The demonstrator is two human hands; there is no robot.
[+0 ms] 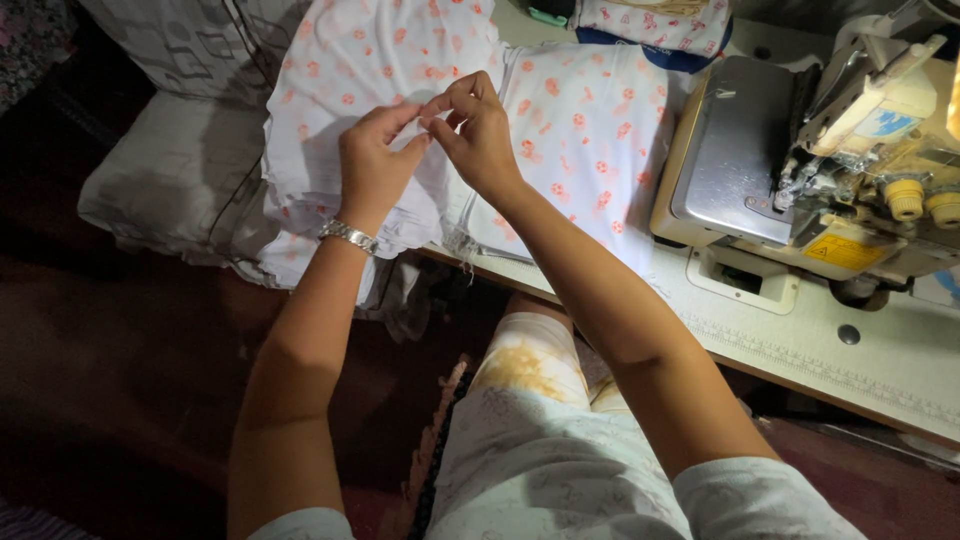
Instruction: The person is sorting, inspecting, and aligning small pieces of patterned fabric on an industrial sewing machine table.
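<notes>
My left hand (372, 160), with a metal watch on the wrist, and my right hand (475, 130) meet fingertip to fingertip over a stack of white cloth pieces printed with small orange flowers (340, 60). Both hands pinch the top layer of this cloth between thumb and fingers. More of the same printed cloth (590, 120) lies spread on the sewing table to the right of my hands.
A cream overlock sewing machine (820, 160) with a metal plate stands on the table (860, 360) at the right. A pale quilted bundle (160, 170) lies at the left. Folded printed cloth with a blue edge (660, 35) sits at the back. My lap is below the table edge.
</notes>
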